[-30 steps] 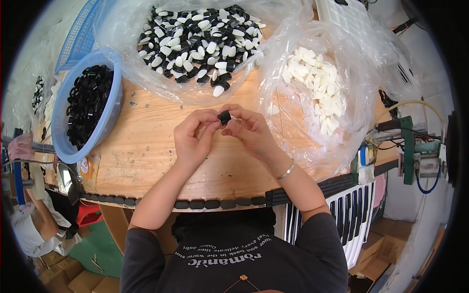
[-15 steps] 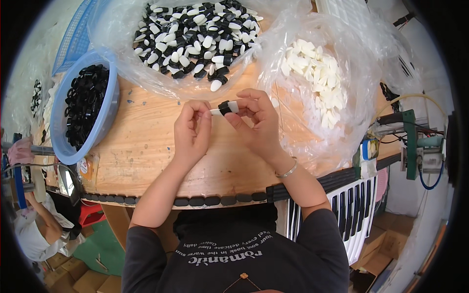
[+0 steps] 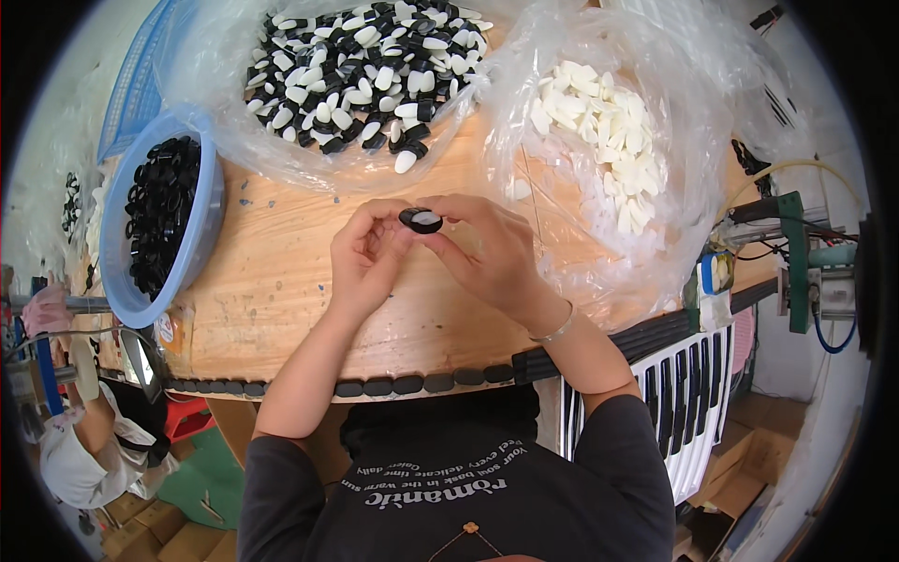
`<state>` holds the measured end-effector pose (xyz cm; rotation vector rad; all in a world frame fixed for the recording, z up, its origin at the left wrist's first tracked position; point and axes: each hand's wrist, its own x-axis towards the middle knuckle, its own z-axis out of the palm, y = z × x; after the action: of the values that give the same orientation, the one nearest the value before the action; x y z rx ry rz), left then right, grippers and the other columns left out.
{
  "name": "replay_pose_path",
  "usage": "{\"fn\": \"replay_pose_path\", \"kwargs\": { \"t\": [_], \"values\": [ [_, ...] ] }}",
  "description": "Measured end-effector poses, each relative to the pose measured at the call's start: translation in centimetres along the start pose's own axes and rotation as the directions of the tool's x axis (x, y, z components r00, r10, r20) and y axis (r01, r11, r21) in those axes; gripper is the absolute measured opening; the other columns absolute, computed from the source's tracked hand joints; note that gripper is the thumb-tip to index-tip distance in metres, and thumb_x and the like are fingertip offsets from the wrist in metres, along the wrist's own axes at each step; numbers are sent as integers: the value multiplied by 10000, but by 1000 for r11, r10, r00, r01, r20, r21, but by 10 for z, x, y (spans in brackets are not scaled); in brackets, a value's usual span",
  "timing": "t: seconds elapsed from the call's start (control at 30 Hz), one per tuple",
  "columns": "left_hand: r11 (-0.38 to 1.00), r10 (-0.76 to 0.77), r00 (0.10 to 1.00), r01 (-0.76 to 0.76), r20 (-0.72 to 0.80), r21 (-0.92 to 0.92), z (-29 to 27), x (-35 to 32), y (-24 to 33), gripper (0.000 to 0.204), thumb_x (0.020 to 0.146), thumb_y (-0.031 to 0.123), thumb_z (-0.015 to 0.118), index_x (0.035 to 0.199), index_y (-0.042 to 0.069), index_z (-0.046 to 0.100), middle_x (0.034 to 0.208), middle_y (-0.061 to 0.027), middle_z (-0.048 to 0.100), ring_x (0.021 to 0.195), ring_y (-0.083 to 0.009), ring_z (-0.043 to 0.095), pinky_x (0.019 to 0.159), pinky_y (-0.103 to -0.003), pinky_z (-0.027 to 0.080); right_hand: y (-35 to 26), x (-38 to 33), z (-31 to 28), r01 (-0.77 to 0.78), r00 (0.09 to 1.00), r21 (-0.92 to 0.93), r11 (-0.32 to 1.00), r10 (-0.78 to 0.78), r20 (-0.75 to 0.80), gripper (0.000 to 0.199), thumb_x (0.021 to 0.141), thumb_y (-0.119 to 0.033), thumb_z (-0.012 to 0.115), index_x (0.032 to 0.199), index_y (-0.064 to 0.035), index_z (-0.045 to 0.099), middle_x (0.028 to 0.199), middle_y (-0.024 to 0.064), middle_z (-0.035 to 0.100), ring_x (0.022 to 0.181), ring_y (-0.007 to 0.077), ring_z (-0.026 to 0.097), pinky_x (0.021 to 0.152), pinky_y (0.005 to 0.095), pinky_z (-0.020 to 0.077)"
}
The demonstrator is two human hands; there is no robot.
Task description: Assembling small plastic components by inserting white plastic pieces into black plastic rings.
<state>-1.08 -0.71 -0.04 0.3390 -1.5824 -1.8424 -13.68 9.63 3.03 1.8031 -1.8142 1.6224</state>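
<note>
My left hand (image 3: 367,255) and my right hand (image 3: 483,251) meet over the wooden table (image 3: 281,281), both pinching one small black cap with a white insert (image 3: 421,221) between their fingertips. Just beyond them lies a clear bag of assembled black-and-white pieces (image 3: 361,66). To the right sits a clear bag of white inserts (image 3: 599,122). A blue bowl of black caps (image 3: 164,220) stands at the left.
A row of black pieces (image 3: 375,386) lines the table's near edge. A blue mesh tray (image 3: 140,75) lies at the far left. A machine with hoses (image 3: 796,253) stands at the right, another person (image 3: 84,440) sits low at the left.
The piece in my fingers has turned: half a second ago a white insert stuck out sideways from the cap, now the cap faces up with the white part seated inside it.
</note>
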Motion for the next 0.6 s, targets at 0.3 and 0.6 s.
{"fn": "replay_pose_path", "kwargs": {
  "t": [0.3,0.6],
  "values": [
    [890,303,952,-300,44,343,-7,5,-4,166,798,-99,611,946,-24,594,955,-114,621,848,-168,575,789,-259,457,-1,5,-4,-46,999,205,978,44,11,194,755,17,698,919,-41,612,921,128,674,788,262,659,647,306,530],
    [870,279,957,-288,83,400,-6,3,-3,117,800,-84,626,893,-16,601,896,-117,632,818,-178,590,756,-257,463,2,4,-11,-44,982,-35,998,49,182,105,813,33,616,901,-8,576,927,138,658,765,252,651,654,308,518]
  ]
}}
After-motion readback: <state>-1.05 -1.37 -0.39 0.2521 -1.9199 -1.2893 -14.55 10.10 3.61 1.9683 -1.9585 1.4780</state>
